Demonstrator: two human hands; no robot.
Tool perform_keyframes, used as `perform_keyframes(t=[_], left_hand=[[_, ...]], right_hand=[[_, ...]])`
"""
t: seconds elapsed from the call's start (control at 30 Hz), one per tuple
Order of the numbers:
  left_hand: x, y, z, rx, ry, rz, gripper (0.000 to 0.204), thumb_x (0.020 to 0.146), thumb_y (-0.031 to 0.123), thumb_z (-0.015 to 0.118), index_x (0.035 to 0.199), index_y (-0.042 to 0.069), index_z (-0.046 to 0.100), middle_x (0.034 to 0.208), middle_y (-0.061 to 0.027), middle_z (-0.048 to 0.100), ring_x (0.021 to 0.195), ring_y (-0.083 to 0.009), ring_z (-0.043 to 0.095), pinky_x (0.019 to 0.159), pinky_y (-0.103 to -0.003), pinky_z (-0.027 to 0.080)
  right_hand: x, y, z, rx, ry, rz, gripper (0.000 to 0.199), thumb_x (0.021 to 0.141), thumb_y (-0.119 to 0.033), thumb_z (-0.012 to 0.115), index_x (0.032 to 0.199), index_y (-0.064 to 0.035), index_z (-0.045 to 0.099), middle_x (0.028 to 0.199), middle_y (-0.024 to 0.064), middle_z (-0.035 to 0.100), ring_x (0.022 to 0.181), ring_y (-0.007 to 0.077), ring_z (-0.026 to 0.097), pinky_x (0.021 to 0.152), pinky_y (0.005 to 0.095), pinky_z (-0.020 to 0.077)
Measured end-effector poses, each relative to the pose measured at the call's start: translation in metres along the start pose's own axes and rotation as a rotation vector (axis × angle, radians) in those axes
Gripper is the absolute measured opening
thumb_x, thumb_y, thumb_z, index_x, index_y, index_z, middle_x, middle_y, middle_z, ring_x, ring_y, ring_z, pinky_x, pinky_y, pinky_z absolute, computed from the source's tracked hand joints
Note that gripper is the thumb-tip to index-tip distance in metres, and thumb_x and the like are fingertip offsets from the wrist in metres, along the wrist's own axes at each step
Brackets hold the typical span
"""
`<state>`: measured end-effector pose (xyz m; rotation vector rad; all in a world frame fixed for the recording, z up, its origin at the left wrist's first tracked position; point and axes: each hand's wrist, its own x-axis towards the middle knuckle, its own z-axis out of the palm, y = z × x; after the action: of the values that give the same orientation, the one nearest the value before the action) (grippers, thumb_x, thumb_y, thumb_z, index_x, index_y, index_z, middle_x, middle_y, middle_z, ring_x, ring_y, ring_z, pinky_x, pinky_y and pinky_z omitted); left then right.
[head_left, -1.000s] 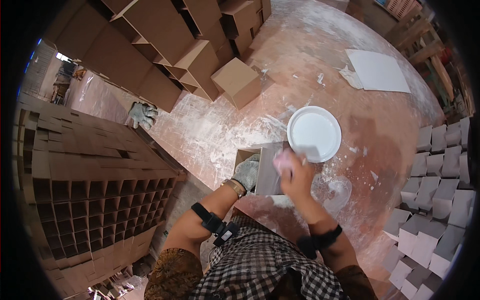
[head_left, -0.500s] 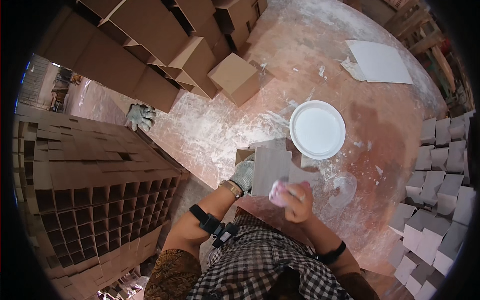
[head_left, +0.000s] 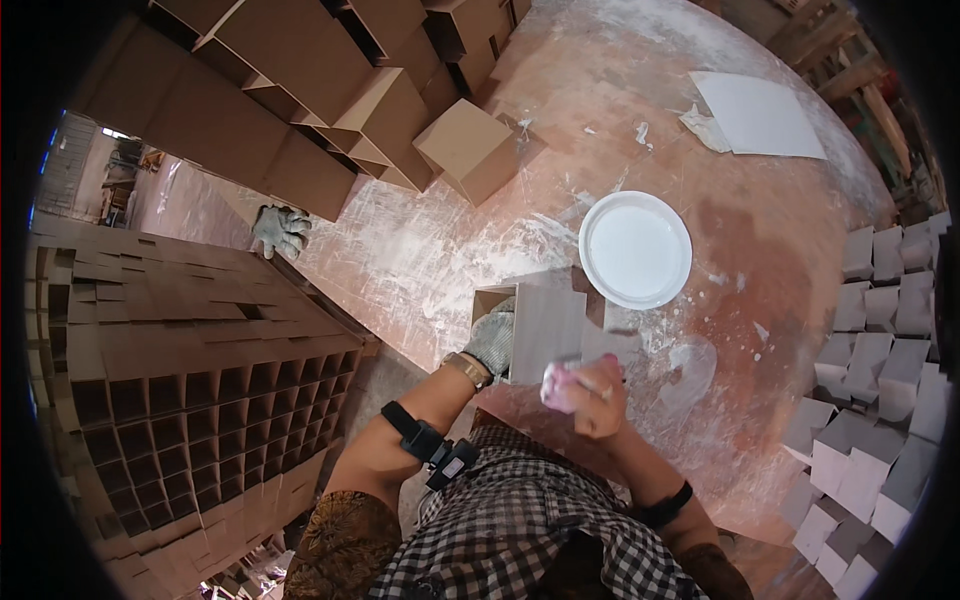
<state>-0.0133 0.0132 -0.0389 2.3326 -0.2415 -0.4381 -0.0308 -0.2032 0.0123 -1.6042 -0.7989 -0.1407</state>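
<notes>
On the dusty table, beside a white bowl: gloved left hand clamped on a grey box, right hand closed round a pink cloth, just touching the box.

Gloved left hand on box (grey)

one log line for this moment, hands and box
left hand: gloved, on cardboard box | right hand: grip on pink cloth beside box | white bowl apart on table
</notes>
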Motion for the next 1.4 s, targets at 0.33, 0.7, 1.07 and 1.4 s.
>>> perform_keyframes(t=[0.33, 0.7, 1.07, 1.4], left_hand=[[0.001, 0.022, -0.015, 0.069, -0.022, -0.02, 0.042, 0.084, 0.035, 0.053, 0.118, 0.01, 0.058, 0.123, -0.014, 0.054, 0.117, -0.0277, 0.048, 0.097, -0.037, 0.039], [0.022, -0.05, 0.028, 0.08, -0.084, 0.071, 0.046, 0.085, 0.029, 0.06, 0.125, 0.009, 0.051, 0.122, -0.0122, 0.056, 0.11, -0.0249, 0.054, 0.096, -0.037, 0.04], [0.038, -0.031, 0.042, -0.519, -0.072, 0.07, 0.046, 0.095, 0.032, 0.043, 0.133, 0.005, 0.041, 0.133, -0.0132, 0.046, 0.123, -0.023, 0.044, 0.102, -0.034, 0.036], [0.005, 0.029, -0.02, 0.22, 0.064, 0.072, 0.044, 0.087, 0.034, 0.051, 0.121, 0.007, 0.054, 0.122, -0.0157, 0.055, 0.114, -0.0302, 0.05, 0.097, -0.039, 0.039]], right_hand=[[0.025, -0.02, 0.004, -0.193, 0.093, -0.058, 0.032, 0.073, 0.005, 0.05, 0.1, -0.0068, 0.063, 0.101, 0.013, 0.061, 0.091, 0.0333, 0.057, 0.074, 0.0386, 0.0452], [0.082, -0.009, 0.018, -0.383, 0.12, 0.038, 0.033, 0.07, 0.0, 0.054, 0.099, -0.0105, 0.065, 0.106, 0.0126, 0.059, 0.087, 0.0322, 0.057, 0.074, 0.0412, 0.0438], [0.099, 0.006, 0.011, -0.338, 0.17, 0.037, 0.032, 0.07, 0.002, 0.05, 0.098, -0.0053, 0.064, 0.105, 0.0122, 0.061, 0.087, 0.0306, 0.059, 0.079, 0.0411, 0.0441], [0.004, -0.048, 0.003, 0.11, -0.007, -0.009, 0.021, 0.073, 0.006, 0.055, 0.09, -0.003, 0.064, 0.084, 0.0106, 0.063, 0.085, 0.0233, 0.061, 0.073, 0.0351, 0.0479]])
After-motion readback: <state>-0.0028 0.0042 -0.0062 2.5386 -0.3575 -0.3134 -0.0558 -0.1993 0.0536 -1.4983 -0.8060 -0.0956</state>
